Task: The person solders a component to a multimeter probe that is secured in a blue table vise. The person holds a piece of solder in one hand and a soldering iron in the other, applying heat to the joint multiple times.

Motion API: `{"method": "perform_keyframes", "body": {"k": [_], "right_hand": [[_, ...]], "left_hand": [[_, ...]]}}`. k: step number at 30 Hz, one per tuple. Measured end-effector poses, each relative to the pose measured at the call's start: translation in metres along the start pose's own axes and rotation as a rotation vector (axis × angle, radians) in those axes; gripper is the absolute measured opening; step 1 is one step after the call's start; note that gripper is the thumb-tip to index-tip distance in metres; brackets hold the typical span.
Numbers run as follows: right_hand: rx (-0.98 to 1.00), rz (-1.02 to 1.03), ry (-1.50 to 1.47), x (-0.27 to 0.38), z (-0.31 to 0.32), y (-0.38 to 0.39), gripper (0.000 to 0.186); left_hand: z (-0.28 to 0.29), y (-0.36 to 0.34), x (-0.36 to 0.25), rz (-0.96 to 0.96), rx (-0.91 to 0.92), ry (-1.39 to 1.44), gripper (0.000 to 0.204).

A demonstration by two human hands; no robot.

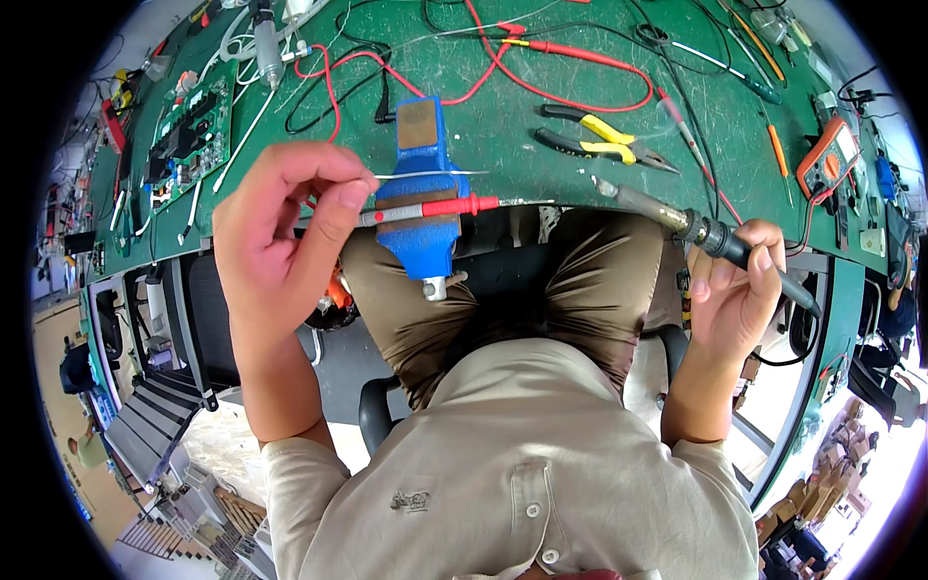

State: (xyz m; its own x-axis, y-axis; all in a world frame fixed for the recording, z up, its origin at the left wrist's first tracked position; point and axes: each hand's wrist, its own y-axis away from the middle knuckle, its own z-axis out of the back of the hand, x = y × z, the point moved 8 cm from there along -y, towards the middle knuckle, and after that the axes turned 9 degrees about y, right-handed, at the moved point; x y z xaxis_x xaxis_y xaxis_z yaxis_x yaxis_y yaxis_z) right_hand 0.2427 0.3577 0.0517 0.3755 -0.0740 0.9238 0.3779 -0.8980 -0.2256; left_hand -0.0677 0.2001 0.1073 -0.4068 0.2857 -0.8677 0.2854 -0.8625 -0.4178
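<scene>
My left hand (290, 227) pinches a thin silvery wire (435, 173) that extends rightward over a blue bench vise (418, 242) at the table's front edge. Just below the wire, a red-and-grey test probe (447, 207) lies horizontally across the vise's jaws. In my right hand (735, 290) is a soldering iron (707, 232) with a black handle, its metal tip pointing up and left, right of the vise and below the yellow-and-black pliers (609, 145).
The green workbench (503, 97) holds tangled red and black leads (464, 97), a circuit board (188, 145) at left, an orange multimeter (826, 155), and screwdrivers (778, 155) at right. My legs and a chair are below its edge. Other people appear small at the far edges.
</scene>
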Motion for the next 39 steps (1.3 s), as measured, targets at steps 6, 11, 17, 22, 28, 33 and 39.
{"method": "perform_keyframes", "body": {"k": [6,11,17,22,28,33,39], "right_hand": [[0.004,0.023,0.12,0.01,-0.007,0.003,0.025],[0.131,0.112,0.223,0.019,-0.021,-0.006,0.03],[0.18,0.088,0.071,0.015,-0.019,-0.026,0.029],[0.196,0.029,0.048,0.012,-0.021,-0.03,0.026],[0.144,0.046,0.075,0.012,-0.027,-0.017,0.031],[0.169,0.083,0.293,0.022,-0.033,-0.001,0.034],[0.094,0.137,0.354,0.032,-0.048,0.014,0.027]], "left_hand": [[-0.002,0.0,-0.004,0.017,0.019,-0.051,0.006],[-0.006,-0.001,-0.016,-0.125,0.019,-0.18,0.006],[-0.009,0.002,-0.01,-0.027,-0.014,-0.133,0.007],[-0.011,0.003,-0.005,-0.029,0.014,-0.142,0.007],[-0.009,0.0,-0.007,-0.097,0.074,-0.172,0.009],[-0.01,-0.002,-0.004,-0.095,0.099,-0.179,0.01],[-0.011,0.003,0.002,0.023,0.188,-0.175,0.009]]}}
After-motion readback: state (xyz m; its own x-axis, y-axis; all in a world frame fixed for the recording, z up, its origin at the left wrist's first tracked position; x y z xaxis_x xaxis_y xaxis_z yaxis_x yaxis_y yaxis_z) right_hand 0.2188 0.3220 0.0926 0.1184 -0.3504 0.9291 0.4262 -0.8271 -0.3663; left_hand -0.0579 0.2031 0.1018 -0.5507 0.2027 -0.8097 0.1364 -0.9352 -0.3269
